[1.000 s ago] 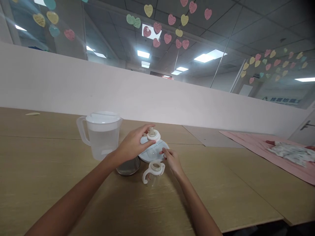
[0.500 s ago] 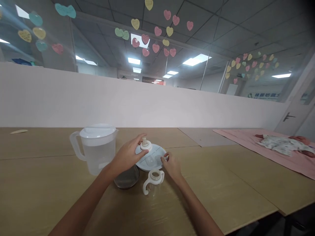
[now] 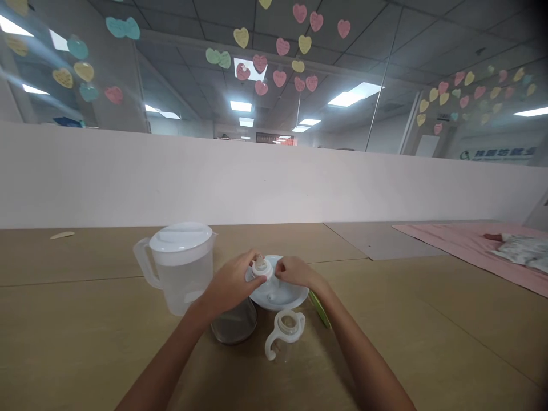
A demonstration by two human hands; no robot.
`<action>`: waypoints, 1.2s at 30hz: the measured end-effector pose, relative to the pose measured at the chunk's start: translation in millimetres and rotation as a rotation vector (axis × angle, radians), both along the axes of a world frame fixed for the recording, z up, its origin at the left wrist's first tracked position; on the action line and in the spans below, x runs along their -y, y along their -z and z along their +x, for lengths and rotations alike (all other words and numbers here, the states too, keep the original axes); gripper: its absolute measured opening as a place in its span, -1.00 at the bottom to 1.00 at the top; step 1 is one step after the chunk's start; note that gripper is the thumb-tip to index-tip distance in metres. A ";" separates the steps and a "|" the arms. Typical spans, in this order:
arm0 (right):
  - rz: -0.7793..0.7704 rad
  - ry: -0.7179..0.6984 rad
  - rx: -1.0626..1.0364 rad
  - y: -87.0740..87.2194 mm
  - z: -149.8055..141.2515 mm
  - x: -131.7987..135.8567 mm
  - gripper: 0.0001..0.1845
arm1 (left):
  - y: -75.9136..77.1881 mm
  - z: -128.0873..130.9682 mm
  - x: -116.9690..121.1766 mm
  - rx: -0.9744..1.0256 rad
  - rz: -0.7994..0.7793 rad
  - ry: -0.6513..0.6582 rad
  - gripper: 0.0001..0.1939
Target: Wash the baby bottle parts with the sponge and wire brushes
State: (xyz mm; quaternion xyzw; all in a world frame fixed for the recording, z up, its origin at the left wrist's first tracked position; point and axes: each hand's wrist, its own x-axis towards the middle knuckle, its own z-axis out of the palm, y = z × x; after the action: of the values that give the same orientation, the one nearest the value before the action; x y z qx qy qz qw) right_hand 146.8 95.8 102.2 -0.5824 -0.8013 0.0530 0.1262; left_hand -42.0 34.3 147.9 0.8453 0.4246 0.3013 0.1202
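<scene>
My left hand (image 3: 235,281) grips a baby bottle teat (image 3: 261,267) set in its white collar, with the thumb and fingers round the collar. It is over the left part of a pale plate (image 3: 295,301). My right hand (image 3: 295,271) is just right of the teat, above the plate, its fingers curled in; whatever they hold is hidden. A clear baby bottle (image 3: 287,338) with white handles stands open-topped in front of the plate. To its left is a dark-looking, rounded container (image 3: 234,326), partly behind my left wrist.
A lidded clear jug (image 3: 183,268) of water stands left. A slim green object (image 3: 320,311) lies beside my right forearm. At the far right a pink cloth (image 3: 462,242) holds a patterned bundle (image 3: 524,250). A flat pale piece (image 3: 62,234) lies far left.
My right hand has moved from the plate's right edge leftward to beside the teat, its fingers curling in. The left hand still holds the teat. The green object has come into sight as the view shifted.
</scene>
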 end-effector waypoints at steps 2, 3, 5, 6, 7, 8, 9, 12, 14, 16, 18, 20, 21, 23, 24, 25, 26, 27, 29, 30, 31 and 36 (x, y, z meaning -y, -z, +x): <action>-0.064 -0.248 -0.250 -14.6 4.6 11.6 -0.66 | 0.5 2.6 0.3 0.014 -0.004 0.007 -0.80; -0.081 -0.346 -0.342 -20.2 5.9 17.7 -0.54 | 0.9 4.1 0.8 0.023 -0.007 0.017 -0.80; -0.077 -0.460 -0.458 -27.4 5.8 27.6 -0.44 | 2.2 7.4 1.7 0.040 -0.012 0.038 -0.80; -0.051 -0.477 -0.484 -29.4 4.9 31.1 -0.44 | 3.0 9.0 2.2 0.048 -0.013 0.045 -0.80; -0.016 -0.477 -0.498 -30.7 3.7 33.6 -0.46 | 3.9 10.5 2.6 0.054 -0.011 0.051 -0.80; 0.019 -0.472 -0.501 -31.9 2.7 35.2 -0.48 | 4.8 11.9 2.9 0.062 -0.005 0.055 -0.79; 0.049 -0.470 -0.495 -33.2 2.0 36.4 -0.50 | 5.6 13.1 3.3 0.073 0.005 0.058 -0.78; 0.104 -0.469 -0.441 -39.5 3.1 40.2 -0.58 | 6.2 14.8 5.9 0.100 0.041 0.086 -0.73; 0.143 -0.459 -0.397 -45.1 5.1 44.7 -0.64 | 4.1 14.2 9.5 0.090 0.058 0.113 -0.65; 0.183 -0.452 -0.363 -50.1 6.0 51.1 -0.69 | 0.3 12.8 14.4 0.081 0.071 0.119 -0.61; 0.216 -0.453 -0.347 -54.1 5.4 58.9 -0.70 | -4.2 11.2 19.6 0.098 0.100 0.087 -0.66; 0.237 -0.462 -0.351 -57.6 4.2 67.4 -0.68 | -8.4 9.6 24.1 0.114 0.153 0.049 -0.72; 0.228 -0.477 -0.356 -59.5 3.8 71.7 -0.66 | -10.2 8.9 26.0 0.117 0.187 0.038 -0.73; 0.186 -0.525 -0.367 -63.8 4.0 79.8 -0.63 | -12.5 7.9 29.1 0.118 0.260 0.024 -0.72; 0.162 -0.551 -0.373 -66.0 4.5 83.3 -0.62 | -12.9 7.7 30.4 0.122 0.293 0.018 -0.72; 0.143 -0.577 -0.379 -68.1 5.2 86.2 -0.60 | -12.9 7.9 31.4 0.129 0.319 0.010 -0.72; 0.133 -0.601 -0.391 -69.8 6.0 88.4 -0.59 | -12.4 8.4 32.2 0.140 0.342 -0.004 -0.71; 0.128 -0.623 -0.409 -71.2 6.7 89.9 -0.58 | -11.3 9.4 32.7 0.153 0.363 -0.022 -0.71; 0.111 -0.666 -0.445 -72.4 8.0 90.5 -0.58 | -7.5 12.5 32.5 0.192 0.402 -0.063 -0.70; 0.097 -0.682 -0.459 -72.3 8.6 89.8 -0.60 | -5.0 14.4 31.8 0.218 0.421 -0.081 -0.71; 0.080 -0.693 -0.467 -71.9 9.1 88.6 -0.61 | -2.2 16.5 30.6 0.245 0.436 -0.096 -0.72; -0.028 -0.684 -0.485 -66.9 11.9 79.3 -0.63 | 12.1 25.4 22.2 0.369 0.418 -0.149 -0.73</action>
State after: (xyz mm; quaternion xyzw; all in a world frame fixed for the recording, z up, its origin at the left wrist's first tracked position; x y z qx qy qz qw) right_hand 158.7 16.6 169.1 -0.2550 -0.8949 0.2381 0.2784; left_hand -16.6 12.1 135.8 0.7490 0.3854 0.5389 -0.0040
